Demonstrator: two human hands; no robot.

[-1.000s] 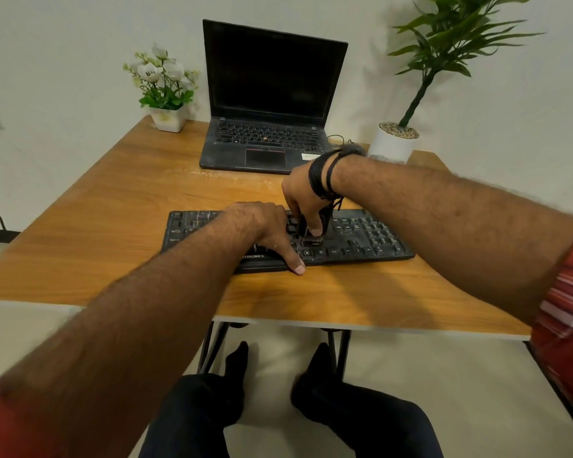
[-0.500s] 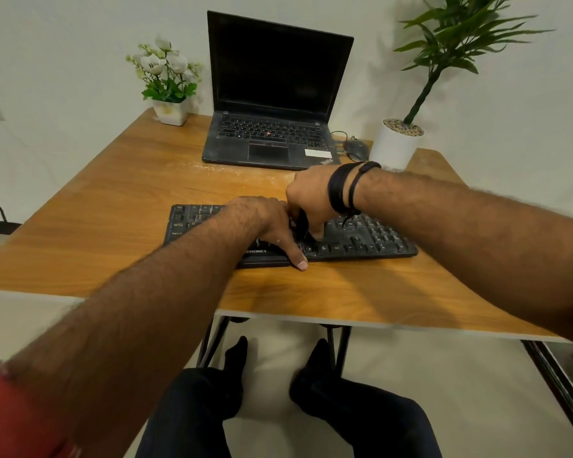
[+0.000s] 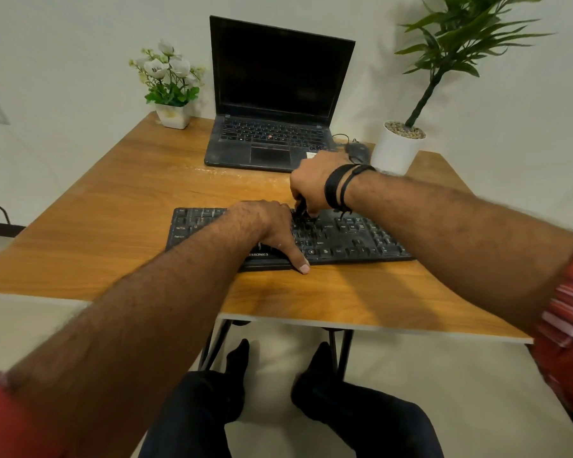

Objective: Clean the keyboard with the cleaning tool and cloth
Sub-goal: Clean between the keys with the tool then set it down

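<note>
R hand: right hand (image 3: 313,186) curled round a small dark cleaning tool (image 3: 301,209), tip down on the keys at the far edge, just right of centre; over the last sec. has moved from the mid rows up to the far row.
L hand: left hand (image 3: 269,226) lies flat on the keyboard (image 3: 351,236), fingers relaxed, thumb hanging over the near edge onto the wood; hasn't shifted, pins the board.
Hands rel.: close together, nearly touching; can't tell if actual contact.
Tool: mostly hidden by R fingers, type unclear (brush or puller, can't tell).
Keyboard: black, near-centre of table (image 3: 80,226), same spot as before, parallel to the near edge.
Meaning: prob. working row by row, now on the far row; R-side numpad area likely still to do.
Cloth: not visible anywhere; wipe step prob. not yet begun.
Beyond: laptop (image 3: 272,94) open, far centre; mouse (image 3: 356,150) just right of it; flower pot (image 3: 172,115) far left; tall plant (image 3: 399,150) far right.
View: camera tipped a bit since earlier, objs. themselves unmoved.
</note>
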